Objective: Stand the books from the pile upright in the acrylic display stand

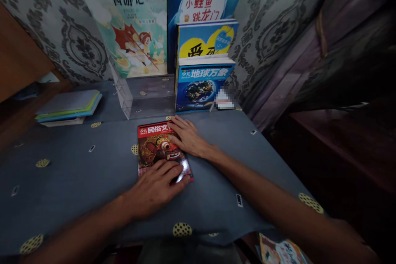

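Observation:
A red-topped book (154, 148) with a mask picture on its cover lies flat on the grey-blue tablecloth (108, 189). Across the lower part of its cover rests my left hand (157, 185), palm down with the fingers spread. My right hand (190, 138) lies at the book's upper right edge, its fingertips over the cover and its fingers apart. Neither hand grips anything. Behind the book is a clear plastic stand (148, 105), and in its right part a blue book with a globe (201, 90) stands upright before a yellow and blue book (206, 41).
Two large picture books (133, 29) lean upright at the back against the patterned wall. A stack of thin books (69, 105) lies at the back left. Below the table's front edge, another colourful book (280, 251) shows at the lower right.

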Tool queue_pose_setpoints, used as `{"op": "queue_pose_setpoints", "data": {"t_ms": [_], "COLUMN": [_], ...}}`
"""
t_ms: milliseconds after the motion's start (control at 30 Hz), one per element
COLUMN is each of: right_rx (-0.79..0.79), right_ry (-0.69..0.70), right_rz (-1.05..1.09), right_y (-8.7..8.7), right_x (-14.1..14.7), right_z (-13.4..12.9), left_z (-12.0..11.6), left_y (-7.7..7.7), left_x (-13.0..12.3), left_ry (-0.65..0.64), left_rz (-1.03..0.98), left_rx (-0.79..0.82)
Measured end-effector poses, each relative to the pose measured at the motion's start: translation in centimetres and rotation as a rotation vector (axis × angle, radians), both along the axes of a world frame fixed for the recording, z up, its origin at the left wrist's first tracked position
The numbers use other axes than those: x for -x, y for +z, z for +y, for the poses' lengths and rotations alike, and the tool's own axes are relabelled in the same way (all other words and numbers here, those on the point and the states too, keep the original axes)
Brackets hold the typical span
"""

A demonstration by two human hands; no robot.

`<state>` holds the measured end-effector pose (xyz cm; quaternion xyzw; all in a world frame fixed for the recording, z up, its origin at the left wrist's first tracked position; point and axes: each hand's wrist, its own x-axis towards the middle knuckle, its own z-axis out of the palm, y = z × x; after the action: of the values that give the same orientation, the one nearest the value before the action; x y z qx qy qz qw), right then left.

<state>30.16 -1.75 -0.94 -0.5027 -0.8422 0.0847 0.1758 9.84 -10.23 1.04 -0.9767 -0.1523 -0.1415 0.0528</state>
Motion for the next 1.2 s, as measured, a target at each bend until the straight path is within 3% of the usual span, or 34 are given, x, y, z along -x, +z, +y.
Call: {"op": "queue_pose_setpoints", "data": {"t_ms": [333, 467, 600, 667, 800, 900, 1033, 1200], "right_rx": [0.022, 0.02, 0.03, 0.036, 0.023, 0.018, 0.026, 0.04], "right_ry": [0.111, 0.16, 0.157, 0.155, 0.152, 0.16, 0.167, 0.159], "right_rz": [-0.031, -0.02, -0.023, -0.021, -0.007, -0.008, -0.008, -0.024], "right_y": [-0.3, -0.6, -0.4, -0.2, -0.2, -0.3, -0.3, -0.2], "right_x": [-2.7, -3.9, -3.9, -3.8, -3.7, -3.7, -3.7, -3.6], "right_z": [-5.5, -7.0, -7.1, -7.0, -7.0, -7.1, -7.1, -7.1], "left_z": [-0.1, -0.2, 0.7, 1.9, 4.7, 5.8, 6.1, 6.3], "left_y": [-0.3, -0.1, 0.5, 0.7, 0.4, -0.3, -0.8, -0.8], "left_x": [0.2, 0.1, 0.5, 1.2, 3.5, 4.7, 4.8, 4.3], "left_ry": [-0.022, -0.014, 0.04, 0.163, 0.608, 0.746, 0.683, 0.602], "left_rz": [-0.073, -0.076, -0.212, -0.298, -0.368, -0.391, -0.497, -0.835], "left_rx": [-0.012, 0.048, 0.2, 0.264, 0.267, 0.331, 0.499, 0.888]}}
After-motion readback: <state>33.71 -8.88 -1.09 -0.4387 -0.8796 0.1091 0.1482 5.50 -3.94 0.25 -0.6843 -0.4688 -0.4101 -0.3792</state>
